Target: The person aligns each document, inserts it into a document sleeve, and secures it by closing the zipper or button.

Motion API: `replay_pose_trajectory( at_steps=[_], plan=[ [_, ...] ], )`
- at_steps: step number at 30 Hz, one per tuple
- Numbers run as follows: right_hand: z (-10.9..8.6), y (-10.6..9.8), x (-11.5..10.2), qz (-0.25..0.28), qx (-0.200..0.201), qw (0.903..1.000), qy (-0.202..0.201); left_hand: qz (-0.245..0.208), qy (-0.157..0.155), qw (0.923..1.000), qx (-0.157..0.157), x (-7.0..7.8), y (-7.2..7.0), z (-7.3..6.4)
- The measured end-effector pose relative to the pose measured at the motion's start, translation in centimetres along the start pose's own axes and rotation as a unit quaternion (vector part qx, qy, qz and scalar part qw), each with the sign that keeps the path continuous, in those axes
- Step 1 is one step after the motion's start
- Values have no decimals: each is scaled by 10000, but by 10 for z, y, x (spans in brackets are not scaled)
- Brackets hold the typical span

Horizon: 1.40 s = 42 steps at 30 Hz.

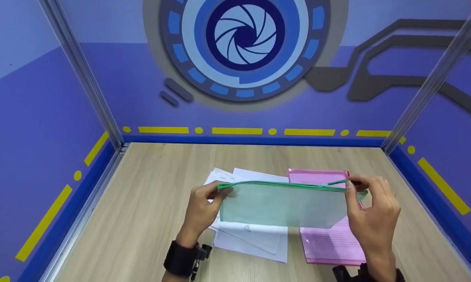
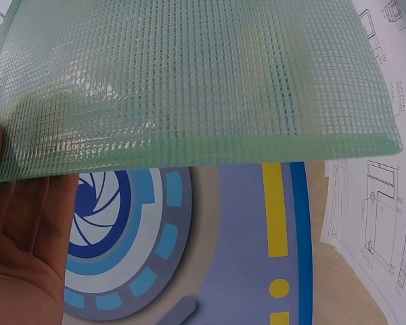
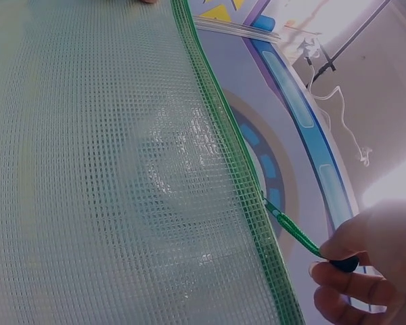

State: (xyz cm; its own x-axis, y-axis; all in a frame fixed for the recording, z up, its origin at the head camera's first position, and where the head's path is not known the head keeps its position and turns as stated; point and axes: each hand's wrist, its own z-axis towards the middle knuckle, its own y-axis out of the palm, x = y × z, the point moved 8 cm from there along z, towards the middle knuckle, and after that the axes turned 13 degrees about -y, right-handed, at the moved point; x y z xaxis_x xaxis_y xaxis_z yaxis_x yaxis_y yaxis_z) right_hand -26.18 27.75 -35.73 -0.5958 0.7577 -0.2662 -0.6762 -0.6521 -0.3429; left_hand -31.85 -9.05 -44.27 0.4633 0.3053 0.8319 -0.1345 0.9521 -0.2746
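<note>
A translucent green mesh zipper pouch (image 1: 278, 207) hangs in the air, its green zipper edge on top in the head view. My left hand (image 1: 202, 209) pinches the upper left corner between thumb and fingers. At the other end, my right hand (image 1: 376, 213) pinches the green zipper pull cord (image 3: 294, 230), which is drawn taut from the slider. In the right wrist view a dark bead (image 3: 344, 263) on the cord's end sits at the fingertips. The left wrist view shows the mesh close up, with the left thumb lying on it.
Behind and below the pouch, white sheets with line drawings (image 1: 255, 248) lie overlapping on the wooden table (image 1: 141, 219). To their right is a pink folder (image 1: 329, 250) with printed pages. Purple panels (image 1: 114, 86) enclose the table at the back and sides.
</note>
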Motion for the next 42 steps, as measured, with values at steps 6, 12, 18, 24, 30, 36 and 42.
replay_pose_trajectory(
  at_steps=[6, 12, 18, 24, 30, 36, 42],
  plan=[
    [0, 0, 2, -3, -139, 9999, 6, 46, 3, 10000, 45, 0, -3, 1],
    [0, 0, 2, 29, -3, 10000, 24, 24, -5, 10000, 64, -1, -5, 1],
    [1, -3, 4, -45, -10, 10000, 48, 23, -66, 9999, 97, -2, -8, 1],
    [0, -6, 10, -133, 200, 9995, 196, 9, -155, 9998, 150, -4, -11, 1],
    [0, -10, 15, -211, 221, 9989, 367, 41, -184, 9996, 193, -6, -15, 2],
    [3, -19, 17, -267, 379, 9985, 299, 110, -285, 9988, 388, -9, -23, 3],
    [3, -19, 16, -215, 348, 9989, 244, 108, -317, 9987, 371, -10, -25, 3]
  ],
)
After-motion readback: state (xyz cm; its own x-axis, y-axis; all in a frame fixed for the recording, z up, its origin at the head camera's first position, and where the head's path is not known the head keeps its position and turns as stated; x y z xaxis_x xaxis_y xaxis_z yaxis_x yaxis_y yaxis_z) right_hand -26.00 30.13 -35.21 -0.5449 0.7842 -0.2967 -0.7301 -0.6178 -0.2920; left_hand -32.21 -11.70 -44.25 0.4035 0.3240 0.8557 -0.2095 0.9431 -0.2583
